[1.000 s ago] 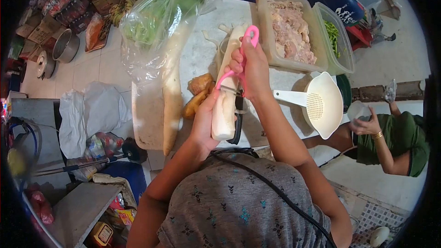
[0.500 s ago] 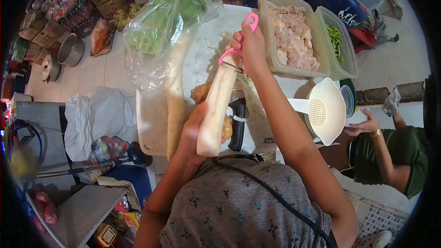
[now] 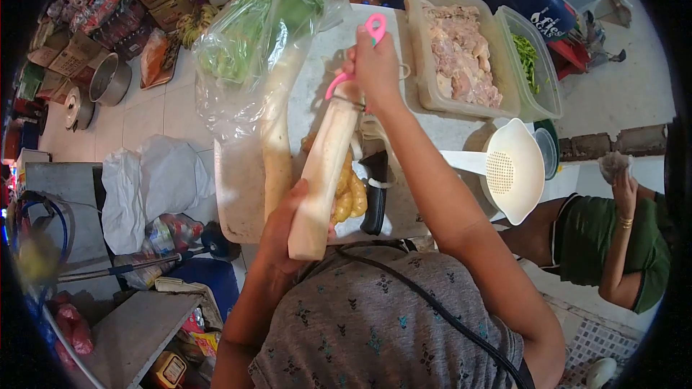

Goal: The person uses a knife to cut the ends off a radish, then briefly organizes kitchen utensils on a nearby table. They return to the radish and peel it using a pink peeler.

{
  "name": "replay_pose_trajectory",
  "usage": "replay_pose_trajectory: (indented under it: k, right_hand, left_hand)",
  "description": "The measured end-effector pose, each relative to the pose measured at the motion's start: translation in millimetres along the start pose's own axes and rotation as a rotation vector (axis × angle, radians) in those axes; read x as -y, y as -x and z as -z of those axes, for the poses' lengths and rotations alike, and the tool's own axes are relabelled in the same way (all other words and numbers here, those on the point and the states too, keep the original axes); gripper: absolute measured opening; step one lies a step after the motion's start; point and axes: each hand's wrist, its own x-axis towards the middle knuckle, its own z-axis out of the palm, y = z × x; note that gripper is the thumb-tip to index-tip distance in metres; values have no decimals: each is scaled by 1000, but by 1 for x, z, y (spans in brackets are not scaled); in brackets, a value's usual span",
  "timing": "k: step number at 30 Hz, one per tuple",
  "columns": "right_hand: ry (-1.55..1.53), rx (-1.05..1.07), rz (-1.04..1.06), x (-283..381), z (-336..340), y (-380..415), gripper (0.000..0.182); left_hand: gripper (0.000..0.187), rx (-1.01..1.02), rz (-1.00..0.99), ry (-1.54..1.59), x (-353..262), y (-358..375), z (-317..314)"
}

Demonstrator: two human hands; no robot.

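Note:
A long white radish (image 3: pixel 322 173) lies tilted across the front of my body, its thick end toward me. Around its lower part my left hand (image 3: pixel 283 234) is wrapped. My right hand (image 3: pixel 376 72) is closed on a pink peeler (image 3: pixel 375 27), whose blade rests across the radish's far end. Left of it, a second long radish (image 3: pixel 276 162) extends from a clear plastic bag with green leaves (image 3: pixel 270 29). Beneath and right of the held radish are knobbly ginger (image 3: pixel 352 198) and a black-handled knife (image 3: pixel 375 202), its blade mostly hidden. Peel strips lie near my right forearm.
A tub of raw chicken (image 3: pixel 465 54) and a tub of chopped greens (image 3: pixel 526 65) stand at the table's far right. A white strainer (image 3: pixel 504 173) sits nearer, right of my forearm. Beyond it is a person in green (image 3: pixel 613 238). White bags (image 3: pixel 162 180) lie left of the table (image 3: pixel 241 209).
The radish, peeler and both my hands have shifted left, uncovering more of the ginger and knife. At the right, the other person's hand has moved up to a clear bag.

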Motion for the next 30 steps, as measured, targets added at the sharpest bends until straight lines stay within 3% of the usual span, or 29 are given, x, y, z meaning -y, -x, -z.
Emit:
replay_pose_trajectory:
  k: [5, 8, 14, 23, 30]
  right_hand:
    - [142, -53, 132, -13, 24, -32, 20]
    - [13, -120, 2, -24, 25, -37, 19]
    - [-23, -181, -69, -48, 36, -43, 19]
    - [120, -280, 33, -61, 46, -51, 25]
    - [266, -372, 236, -62, 50, -49, 29]
  left_hand:
    - [49, -4, 42, -4, 6, 26, 16]
    - [50, 76, 46, 22, 6, 24, 42]
    - [63, -42, 18, -164, 0, 40, 50]
    - [67, -8, 7, -227, -3, 44, 56]
    - [69, -16, -42, -280, 1, 54, 57]
